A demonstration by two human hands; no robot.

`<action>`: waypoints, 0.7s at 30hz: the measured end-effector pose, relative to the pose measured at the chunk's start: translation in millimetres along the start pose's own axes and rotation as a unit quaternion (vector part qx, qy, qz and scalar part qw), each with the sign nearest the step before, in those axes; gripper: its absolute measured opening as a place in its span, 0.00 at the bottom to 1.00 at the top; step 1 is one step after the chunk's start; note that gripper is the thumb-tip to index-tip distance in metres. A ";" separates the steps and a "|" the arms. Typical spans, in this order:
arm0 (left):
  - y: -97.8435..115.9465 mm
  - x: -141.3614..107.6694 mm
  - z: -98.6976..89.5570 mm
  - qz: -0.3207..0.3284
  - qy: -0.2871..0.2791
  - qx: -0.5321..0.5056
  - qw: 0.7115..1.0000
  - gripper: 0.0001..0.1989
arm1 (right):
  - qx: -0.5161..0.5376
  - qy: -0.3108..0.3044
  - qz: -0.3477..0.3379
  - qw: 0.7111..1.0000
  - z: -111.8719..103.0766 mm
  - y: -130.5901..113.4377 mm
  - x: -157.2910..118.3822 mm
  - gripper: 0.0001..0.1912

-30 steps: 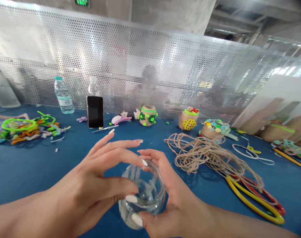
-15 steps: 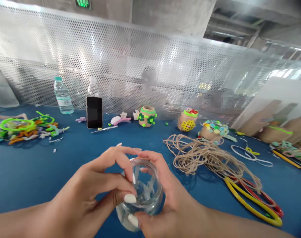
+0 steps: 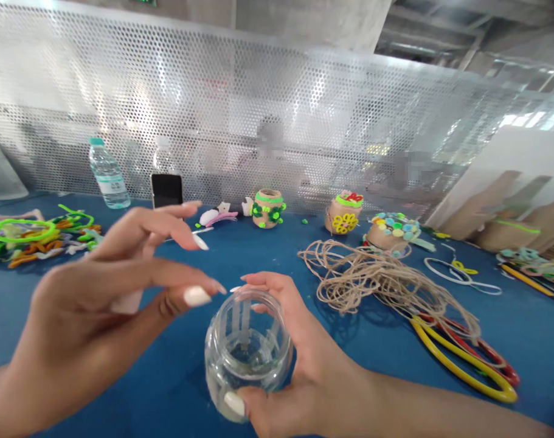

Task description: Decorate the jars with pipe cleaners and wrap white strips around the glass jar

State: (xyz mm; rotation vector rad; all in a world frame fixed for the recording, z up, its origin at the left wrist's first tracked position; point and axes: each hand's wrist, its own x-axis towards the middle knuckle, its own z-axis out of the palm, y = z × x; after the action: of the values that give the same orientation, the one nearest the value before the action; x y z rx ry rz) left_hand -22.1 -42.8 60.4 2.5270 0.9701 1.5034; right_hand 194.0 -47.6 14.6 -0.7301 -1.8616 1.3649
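A clear glass jar [image 3: 252, 359] with an open mouth tilts slightly towards me above the blue table. My right hand [image 3: 299, 359] grips it from the right, thumb on the near side and fingers around the far side. Pale translucent strips [image 3: 242, 322] show through the glass; whether they lie inside or outside I cannot tell. To the left of the jar, apart from it, is my left hand [image 3: 135, 292]. Its thumb and index fingertip are pressed together while the other fingers are bent and raised. Anything in that pinch is too small to make out.
Loose twine [image 3: 381, 280] and yellow-handled scissors [image 3: 463, 359] lie at right. Decorated jars [image 3: 268, 210] stand along the back, near a phone [image 3: 167, 190] and a water bottle [image 3: 109, 176]. Colourful pipe cleaners [image 3: 39, 237] are heaped at left. Behind rises a perforated metal panel [image 3: 204, 109].
My left hand has come off the jar's rim and moved left and up, its thumb and index finger pinched. My right hand still holds the jar, now slightly further left.
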 end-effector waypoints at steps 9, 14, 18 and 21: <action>-6.9 -10.4 -1.3 0.027 -0.143 -0.015 0.989 0.18 | -0.007 -0.002 -0.007 1.000 -0.1 -3.4 0.3 0.42; -1.2 -14.4 11.3 -0.121 -0.188 -0.135 0.965 0.20 | -0.010 0.002 0.005 1.000 2.5 -10.6 3.1 0.40; -1.0 -14.7 22.5 -0.294 -0.182 -0.372 0.862 0.23 | 0.014 0.002 -0.013 1.000 3.1 -15.1 4.6 0.38; -3.8 -9.7 22.3 -0.360 -0.127 -0.453 0.805 0.21 | 0.000 0.003 -0.003 1.000 3.0 -14.1 3.4 0.41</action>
State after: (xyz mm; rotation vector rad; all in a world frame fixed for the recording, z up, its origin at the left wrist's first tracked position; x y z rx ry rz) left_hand -9.2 -38.9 39.8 1.3793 0.7482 0.9754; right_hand 189.1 -50.6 28.3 -0.7267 -1.8574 1.3582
